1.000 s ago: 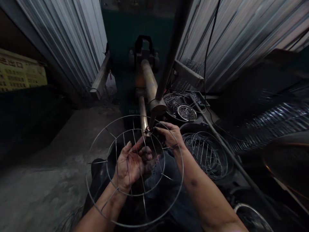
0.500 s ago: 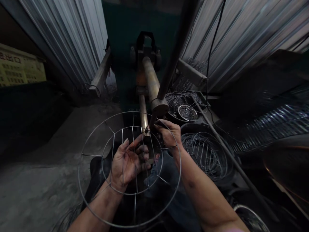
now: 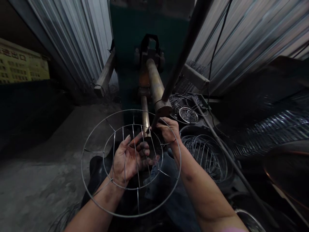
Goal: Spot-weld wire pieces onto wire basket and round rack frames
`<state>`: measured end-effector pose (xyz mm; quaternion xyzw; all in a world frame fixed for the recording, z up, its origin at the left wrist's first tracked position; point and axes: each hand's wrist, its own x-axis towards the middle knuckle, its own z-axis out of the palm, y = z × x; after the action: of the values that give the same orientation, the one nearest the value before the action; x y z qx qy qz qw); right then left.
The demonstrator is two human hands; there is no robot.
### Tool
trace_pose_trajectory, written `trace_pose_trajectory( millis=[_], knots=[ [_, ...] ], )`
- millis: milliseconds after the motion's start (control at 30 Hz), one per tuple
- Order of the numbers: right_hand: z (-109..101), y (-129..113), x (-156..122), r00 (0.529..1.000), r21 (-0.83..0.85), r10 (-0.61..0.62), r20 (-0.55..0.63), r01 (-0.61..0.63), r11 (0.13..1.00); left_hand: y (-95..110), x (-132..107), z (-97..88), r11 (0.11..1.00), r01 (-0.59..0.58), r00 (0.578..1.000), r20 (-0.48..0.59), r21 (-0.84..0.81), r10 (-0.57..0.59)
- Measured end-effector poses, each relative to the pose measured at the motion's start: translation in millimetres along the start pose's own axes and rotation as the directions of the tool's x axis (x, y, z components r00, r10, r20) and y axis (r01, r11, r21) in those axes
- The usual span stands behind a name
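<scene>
A round wire rack (image 3: 138,188), two concentric rings with parallel bars and short spokes, lies tilted in front of me. My left hand (image 3: 127,158) is palm up beneath it, thumb and fingers apart, index finger reaching toward the tip of the lower brass-coloured rod (image 3: 145,112). The rack's near-left part crosses over my left wrist. At the far right of the rack, my right hand (image 3: 169,129) has its fingers closed beside the dark slanting tip under the upper brass-coloured cylinder (image 3: 156,83). What those fingertips pinch is hidden.
Behind the rods stands a dark green machine (image 3: 125,42). Right of it are a container of wire pieces (image 3: 177,101) with a small round dish (image 3: 188,115), and a tub of wire rings (image 3: 205,154). A wooden beam (image 3: 105,75) juts out at left, near a yellow crate (image 3: 24,64).
The view has shifted slightly, so the machine sits a little farther right. The rack's near edge appears higher. Both hands stay at the rod tips.
</scene>
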<state>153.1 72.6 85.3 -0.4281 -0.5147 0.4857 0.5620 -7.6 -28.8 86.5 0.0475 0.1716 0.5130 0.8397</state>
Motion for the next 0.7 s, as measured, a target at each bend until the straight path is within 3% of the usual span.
trace_pose_trajectory(
  millis=[367, 567, 700],
  knots=[
    [-4, 4, 3, 0.997, 0.066, 0.079, 0.001, -0.079, 0.995, 0, 5, -1.7, 1.0, -0.01, 1.0, 0.006, 0.019, 0.01],
    [-38, 3, -39, 0.967, 0.289, 0.244, 0.072, -0.254, 0.923, -5, 3, 0.3, 0.998, -0.042, 0.999, -0.006, 0.054, 0.042],
    [-45, 3, -65, 0.978, 0.292, 0.207, 0.036, -0.208, 0.934, -18, 1, 1.8, 0.99, -0.12, 0.993, -0.009, 0.08, 0.121]
  ],
)
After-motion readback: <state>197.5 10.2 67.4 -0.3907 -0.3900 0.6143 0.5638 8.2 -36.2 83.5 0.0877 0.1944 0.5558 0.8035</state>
